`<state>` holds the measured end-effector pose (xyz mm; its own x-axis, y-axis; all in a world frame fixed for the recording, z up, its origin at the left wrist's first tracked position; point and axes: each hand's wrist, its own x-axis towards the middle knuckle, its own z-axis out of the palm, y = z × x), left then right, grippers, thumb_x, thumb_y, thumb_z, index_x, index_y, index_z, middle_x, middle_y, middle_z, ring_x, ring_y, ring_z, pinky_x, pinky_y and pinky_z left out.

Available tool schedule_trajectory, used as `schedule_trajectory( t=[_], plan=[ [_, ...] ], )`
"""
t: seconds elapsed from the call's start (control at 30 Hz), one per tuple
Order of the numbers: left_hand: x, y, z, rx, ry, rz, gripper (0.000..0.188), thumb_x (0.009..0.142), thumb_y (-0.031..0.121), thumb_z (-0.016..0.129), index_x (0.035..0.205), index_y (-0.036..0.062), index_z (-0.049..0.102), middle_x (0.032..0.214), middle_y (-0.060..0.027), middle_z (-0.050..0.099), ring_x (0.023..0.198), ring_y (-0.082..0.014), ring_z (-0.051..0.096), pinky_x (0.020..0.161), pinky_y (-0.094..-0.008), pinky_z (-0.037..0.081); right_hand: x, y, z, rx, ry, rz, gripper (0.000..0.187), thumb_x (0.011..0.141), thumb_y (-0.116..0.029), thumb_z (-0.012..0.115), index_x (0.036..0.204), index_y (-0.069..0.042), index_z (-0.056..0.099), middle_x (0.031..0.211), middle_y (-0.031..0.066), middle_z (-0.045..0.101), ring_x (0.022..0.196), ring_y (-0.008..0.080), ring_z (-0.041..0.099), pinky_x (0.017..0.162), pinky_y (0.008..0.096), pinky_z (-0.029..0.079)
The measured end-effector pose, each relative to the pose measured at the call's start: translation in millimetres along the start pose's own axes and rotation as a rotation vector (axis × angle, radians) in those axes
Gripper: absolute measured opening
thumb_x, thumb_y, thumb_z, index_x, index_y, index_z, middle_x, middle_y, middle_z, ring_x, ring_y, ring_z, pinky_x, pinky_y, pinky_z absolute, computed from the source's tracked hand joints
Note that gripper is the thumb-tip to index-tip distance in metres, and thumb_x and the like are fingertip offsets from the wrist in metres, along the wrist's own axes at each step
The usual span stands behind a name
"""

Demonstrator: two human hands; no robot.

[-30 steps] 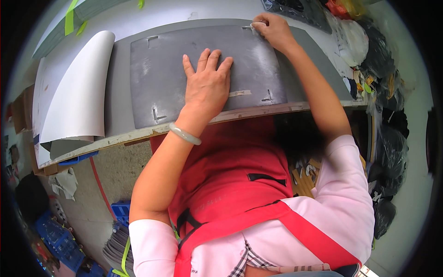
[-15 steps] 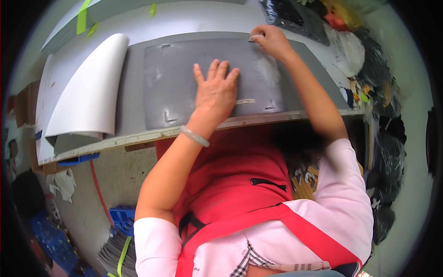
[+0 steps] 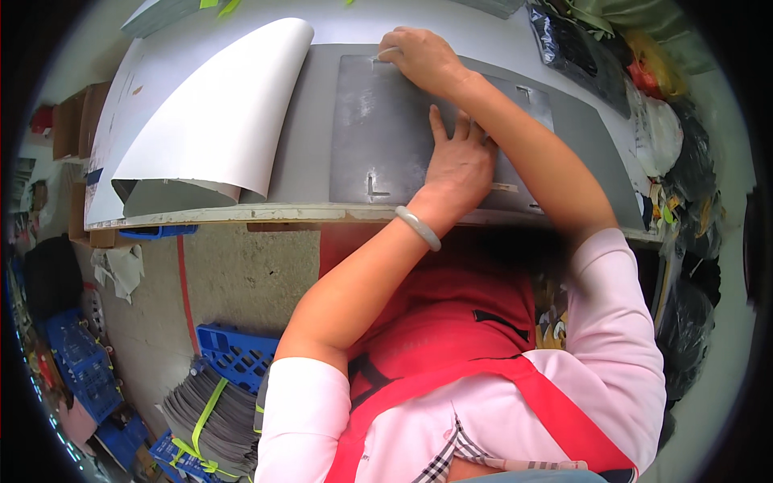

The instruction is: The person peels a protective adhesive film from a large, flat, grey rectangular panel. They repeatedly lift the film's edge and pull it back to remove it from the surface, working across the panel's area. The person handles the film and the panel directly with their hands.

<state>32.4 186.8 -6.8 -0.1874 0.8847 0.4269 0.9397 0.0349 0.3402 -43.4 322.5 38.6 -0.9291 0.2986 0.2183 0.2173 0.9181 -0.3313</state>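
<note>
My left hand (image 3: 460,167) lies flat with fingers spread on a dark grey template plate (image 3: 382,125), pressing it against a larger grey sheet (image 3: 304,145) on the table. The plate has L-shaped slots near its corners and a short strip of tape (image 3: 505,187) on its near part. My right hand (image 3: 424,60) crosses beyond the left one. Its fingers are pinched on a small pale piece (image 3: 390,52) at the slot in the plate's far left corner; its exact kind is too small to tell. The sheet's left end is curled over, showing a white underside (image 3: 217,105).
Stacked grey sheets (image 3: 165,18) lie at the table's far left. Black plastic-wrapped items (image 3: 576,48) and bags (image 3: 656,133) crowd the right end. Below left, a blue crate (image 3: 233,348) stands by a strapped bundle of grey pieces (image 3: 213,410).
My right hand has moved left from the plate's far right corner to its far left corner, still pinching. My left hand stays flat on the plate. The view has shifted.
</note>
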Motion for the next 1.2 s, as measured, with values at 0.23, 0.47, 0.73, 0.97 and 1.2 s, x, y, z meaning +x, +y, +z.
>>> schedule_trajectory(
  t=[0.23,0.47,0.73,0.97,1.2],
  plan=[
    [0.0,-1.3,2.6,-0.029,0.051,0.008,0.046,0.092,0.011,0.057,0.137,0.0031,0.057,0.138,-0.0186,0.050,0.136,-0.0385,0.041,0.109,-0.0813,0.023,12.7,-9.1,0.1,-0.211,-0.088,-0.065,0.015,0.094,-0.015,0.062,0.101,-0.006,0.071,0.107,0.0130,0.071,0.101,0.0336,0.068,0.087,0.0454,0.054],
    [-2.0,-2.1,10.0,-0.049,0.138,-0.003,0.035,0.094,0.013,0.055,0.127,0.0036,0.060,0.137,-0.0182,0.048,0.138,-0.0377,0.041,0.109,-0.0802,0.023,19.8,0.2,-13.7,0.093,-0.160,0.185,0.025,0.091,-0.025,0.064,0.102,-0.005,0.074,0.090,0.0130,0.073,0.083,0.0288,0.069,0.078,0.0402,0.053],
    [-1.9,0.8,4.0,-0.048,0.084,0.001,0.034,0.095,0.013,0.053,0.127,0.0038,0.059,0.135,-0.0190,0.052,0.140,-0.0379,0.042,0.110,-0.0779,0.023,-8.9,4.6,-24.8,0.575,-0.122,0.291,0.027,0.093,-0.028,0.070,0.103,-0.003,0.076,0.081,0.0048,0.069,0.074,0.0128,0.064,0.069,0.0305,0.054],
    [4.4,-1.9,-9.2,0.089,-0.023,-0.036,0.036,0.101,0.018,0.051,0.135,0.0115,0.059,0.145,-0.0129,0.052,0.142,-0.0295,0.044,0.116,-0.0665,0.025,-107.9,36.7,-51.3,0.845,0.080,0.355,0.026,0.093,-0.026,0.075,0.104,-0.002,0.075,0.085,0.0021,0.070,0.075,0.0093,0.064,0.066,0.0247,0.053],
    [7.4,8.9,-14.6,0.089,-0.113,-0.045,0.036,0.102,0.018,0.053,0.137,0.0114,0.060,0.147,-0.0116,0.053,0.144,-0.0311,0.042,0.121,-0.0610,0.020,-304.5,161.8,-152.1,0.558,0.605,0.816,0.026,0.092,-0.028,0.076,0.104,-0.006,0.075,0.088,0.0009,0.070,0.075,0.0096,0.066,0.064,0.0245,0.052]
  ],
)
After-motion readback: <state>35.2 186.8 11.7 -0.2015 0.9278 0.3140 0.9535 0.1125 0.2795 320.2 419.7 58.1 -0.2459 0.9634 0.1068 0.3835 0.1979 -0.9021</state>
